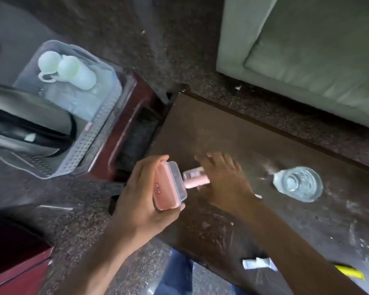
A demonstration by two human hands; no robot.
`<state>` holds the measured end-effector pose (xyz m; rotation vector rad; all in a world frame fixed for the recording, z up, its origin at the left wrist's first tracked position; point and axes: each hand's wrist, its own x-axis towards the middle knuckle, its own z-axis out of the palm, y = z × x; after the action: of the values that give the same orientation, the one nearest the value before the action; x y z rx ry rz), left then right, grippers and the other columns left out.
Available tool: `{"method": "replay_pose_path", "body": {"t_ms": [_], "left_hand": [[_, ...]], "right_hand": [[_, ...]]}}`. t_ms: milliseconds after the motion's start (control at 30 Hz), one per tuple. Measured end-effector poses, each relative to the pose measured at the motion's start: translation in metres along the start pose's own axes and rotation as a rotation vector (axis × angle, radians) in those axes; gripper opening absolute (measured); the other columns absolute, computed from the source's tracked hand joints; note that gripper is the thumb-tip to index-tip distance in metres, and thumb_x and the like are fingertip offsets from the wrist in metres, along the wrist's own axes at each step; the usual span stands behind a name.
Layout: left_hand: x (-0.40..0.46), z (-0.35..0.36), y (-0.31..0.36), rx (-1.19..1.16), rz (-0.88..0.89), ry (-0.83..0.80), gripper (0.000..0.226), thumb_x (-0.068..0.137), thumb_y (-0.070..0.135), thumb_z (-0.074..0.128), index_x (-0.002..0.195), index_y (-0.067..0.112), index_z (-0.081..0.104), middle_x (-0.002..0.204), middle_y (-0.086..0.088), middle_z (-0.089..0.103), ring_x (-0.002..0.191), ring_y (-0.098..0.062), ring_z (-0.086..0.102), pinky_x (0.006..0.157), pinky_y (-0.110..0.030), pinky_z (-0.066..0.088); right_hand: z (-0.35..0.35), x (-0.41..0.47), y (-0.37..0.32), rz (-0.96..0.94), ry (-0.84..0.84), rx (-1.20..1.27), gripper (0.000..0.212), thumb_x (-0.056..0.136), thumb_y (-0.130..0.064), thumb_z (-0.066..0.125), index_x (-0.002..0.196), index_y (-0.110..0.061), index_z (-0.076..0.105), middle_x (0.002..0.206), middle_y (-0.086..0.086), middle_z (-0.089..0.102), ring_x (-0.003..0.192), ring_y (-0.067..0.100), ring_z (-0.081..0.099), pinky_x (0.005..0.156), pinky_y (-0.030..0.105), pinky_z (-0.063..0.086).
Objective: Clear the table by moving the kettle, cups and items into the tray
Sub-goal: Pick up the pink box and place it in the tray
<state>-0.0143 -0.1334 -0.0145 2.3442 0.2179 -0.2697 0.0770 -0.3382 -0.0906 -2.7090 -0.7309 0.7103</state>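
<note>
My left hand (141,194) grips a pink box with a clear lid (169,186) above the table's left edge. My right hand (224,179) lies over a small pink packet (195,180) on the dark brown table (222,128); its fingers are spread and blurred, and I cannot tell if they hold the packet. A clear glass (297,184) stands upright on the table, right of that hand. At the left a perforated white tray (94,133) sits on a red-brown stand. It holds a steel kettle (28,116) and two white cups (66,70) lying on their sides.
A white paper scrap (257,262) and a yellow item (349,272) lie near the table's front edge. A pale green sofa (307,50) stands beyond the table. The floor is speckled stone. A dark red piece of furniture (15,267) sits at the lower left.
</note>
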Motion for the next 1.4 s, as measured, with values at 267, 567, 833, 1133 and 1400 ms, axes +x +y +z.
{"method": "replay_pose_path", "body": {"t_ms": [267,567,833,1133,1400], "left_hand": [[0.02,-0.064,-0.043,0.06,-0.115,0.144,0.103,0.067,0.038,0.1,0.153,0.038,0.043,0.147,0.022,0.042,0.134,-0.007,0.05,0.098,-0.008,0.041],[0.065,-0.132,-0.061,0.102,-0.262,0.364,0.113,0.07,0.037,0.1,0.163,0.019,0.039,0.153,-0.001,0.047,0.144,-0.022,0.045,0.114,-0.033,0.038],[0.128,-0.156,-0.063,0.126,-0.386,0.476,0.104,0.074,0.031,0.095,0.161,0.017,0.038,0.15,-0.006,0.046,0.14,-0.029,0.047,0.117,-0.039,0.038],[0.197,-0.155,-0.093,0.075,-0.574,0.456,0.099,0.072,0.042,0.096,0.15,0.016,0.042,0.144,-0.008,0.053,0.135,-0.03,0.049,0.106,-0.032,0.038],[0.193,-0.142,-0.111,0.024,-0.636,0.444,0.101,0.076,0.043,0.095,0.156,0.013,0.04,0.151,-0.011,0.046,0.138,-0.034,0.047,0.115,-0.036,0.039]], "right_hand": [[0.017,0.059,-0.035,-0.19,-0.242,-0.358,0.059,0.086,-0.038,0.074,0.14,-0.029,0.052,0.134,0.008,0.057,0.118,0.033,0.062,0.092,0.042,0.052],[-0.057,0.117,-0.08,-0.056,-0.295,0.042,0.049,0.103,-0.036,0.06,0.151,-0.032,0.052,0.154,0.005,0.049,0.142,0.026,0.049,0.114,0.033,0.04],[-0.178,0.218,-0.171,-0.147,0.162,0.517,0.025,0.094,-0.016,0.071,0.117,-0.025,0.065,0.106,-0.002,0.072,0.096,0.019,0.069,0.089,0.036,0.058],[-0.165,0.293,-0.23,-0.149,0.315,0.413,0.019,0.098,-0.018,0.068,0.112,-0.025,0.078,0.096,-0.007,0.073,0.087,0.013,0.068,0.077,0.021,0.05],[-0.129,0.31,-0.249,-0.108,0.33,-0.004,0.024,0.099,-0.03,0.07,0.121,-0.022,0.073,0.116,0.007,0.078,0.107,0.032,0.073,0.071,0.028,0.04]]}}
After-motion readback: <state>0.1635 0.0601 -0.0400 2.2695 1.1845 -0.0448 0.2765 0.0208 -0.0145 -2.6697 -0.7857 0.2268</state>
